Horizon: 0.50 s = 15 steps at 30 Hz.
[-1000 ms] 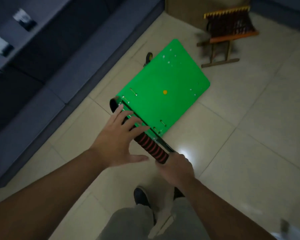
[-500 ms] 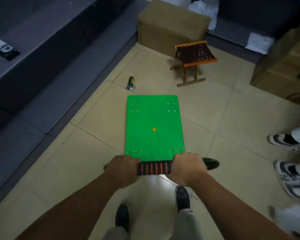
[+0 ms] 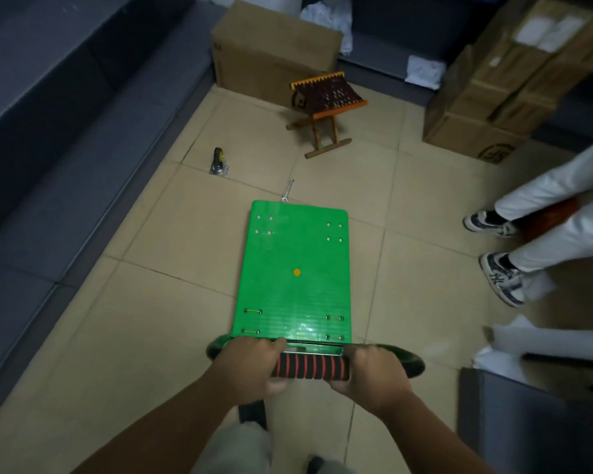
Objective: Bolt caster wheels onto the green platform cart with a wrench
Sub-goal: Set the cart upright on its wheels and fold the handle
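Observation:
The green platform cart (image 3: 295,254) lies flat on the tiled floor in front of me, with bolt holes near its far corners. Its folded handle has a black-and-red grip (image 3: 310,367) at the near edge. My left hand (image 3: 250,366) grips the left end of that handle and my right hand (image 3: 374,378) grips the right end. A silver wrench (image 3: 288,190) lies on the floor just beyond the cart's far edge. One loose caster wheel (image 3: 218,162) stands on its plate further left.
A small wooden folding stool (image 3: 326,111) stands beyond the wrench. Cardboard boxes (image 3: 271,53) sit at the back and at the right (image 3: 504,90). Another person's legs and sneakers (image 3: 500,275) are at the right. A dark sofa (image 3: 48,131) runs along the left.
The cart has swung round from a diagonal to lie straight ahead of me. My left hand, spread over the handle before, now grips it. The wrench has come into view.

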{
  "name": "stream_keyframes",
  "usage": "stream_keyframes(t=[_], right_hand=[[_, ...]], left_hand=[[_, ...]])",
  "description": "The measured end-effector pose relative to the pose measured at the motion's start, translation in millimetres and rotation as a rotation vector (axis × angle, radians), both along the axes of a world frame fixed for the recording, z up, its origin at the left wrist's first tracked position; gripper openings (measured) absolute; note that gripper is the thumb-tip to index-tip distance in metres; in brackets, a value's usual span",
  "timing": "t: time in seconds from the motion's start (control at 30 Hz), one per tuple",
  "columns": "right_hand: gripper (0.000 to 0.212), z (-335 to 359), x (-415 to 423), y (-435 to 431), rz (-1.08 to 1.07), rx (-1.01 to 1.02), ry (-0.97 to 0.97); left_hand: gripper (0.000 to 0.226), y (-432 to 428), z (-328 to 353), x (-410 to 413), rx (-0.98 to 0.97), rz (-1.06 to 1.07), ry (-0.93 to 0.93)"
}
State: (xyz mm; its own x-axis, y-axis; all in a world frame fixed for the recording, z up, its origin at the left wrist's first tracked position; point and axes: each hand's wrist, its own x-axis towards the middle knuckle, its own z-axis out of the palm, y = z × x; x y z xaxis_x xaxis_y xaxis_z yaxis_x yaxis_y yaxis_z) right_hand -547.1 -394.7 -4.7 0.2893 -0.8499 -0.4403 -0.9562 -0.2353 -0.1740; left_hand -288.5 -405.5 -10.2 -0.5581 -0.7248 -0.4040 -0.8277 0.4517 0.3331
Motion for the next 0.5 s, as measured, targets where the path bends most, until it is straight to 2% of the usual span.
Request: stream_keyframes(t=[0.07,0.1,0.2,0.27,0.33,0.37,0.43,0.5], right_hand=[[0.056,0.7,-6.3,26.1,0.059,-0.035,-0.123],[0.060,-0.2,-9.0,40.7,0.079,-0.050,-0.178],[0.057,-5.4,-9.8,87.1,0.143,-0.189,-0.188],[0.057,-9.6,-3.9,118.9,0.142,-0.307,-0.102],[0.063,-5.0,6.9,150.6,0.012,-0.331,0.046],[0.066,-2.5,13.5,169.1,-0.084,-0.314,0.104],[0.072,0.7,25.4,210.4,-0.233,-0.277,0.151],[0.077,3.9,33.6,245.1,-0.272,-0.235,0.139]], left_hand=[[0.067,22.2,-2.2,11.4,0.000,-0.088,0.047],[0.070,35.8,-5.4,17.0,-0.015,-0.109,0.045],[0.058,84.4,-17.7,23.8,-0.134,-0.080,0.109],[0.051,119.8,-20.8,20.0,-0.273,-0.029,0.150],[0.053,152.3,-18.4,14.7,-0.391,0.074,0.134],[0.057,168.5,-13.6,11.2,-0.383,0.125,0.102],[0.064,202.9,-9.6,6.9,-0.340,0.186,0.011],[0.064,234.1,-7.0,5.8,-0.345,0.186,-0.031]])
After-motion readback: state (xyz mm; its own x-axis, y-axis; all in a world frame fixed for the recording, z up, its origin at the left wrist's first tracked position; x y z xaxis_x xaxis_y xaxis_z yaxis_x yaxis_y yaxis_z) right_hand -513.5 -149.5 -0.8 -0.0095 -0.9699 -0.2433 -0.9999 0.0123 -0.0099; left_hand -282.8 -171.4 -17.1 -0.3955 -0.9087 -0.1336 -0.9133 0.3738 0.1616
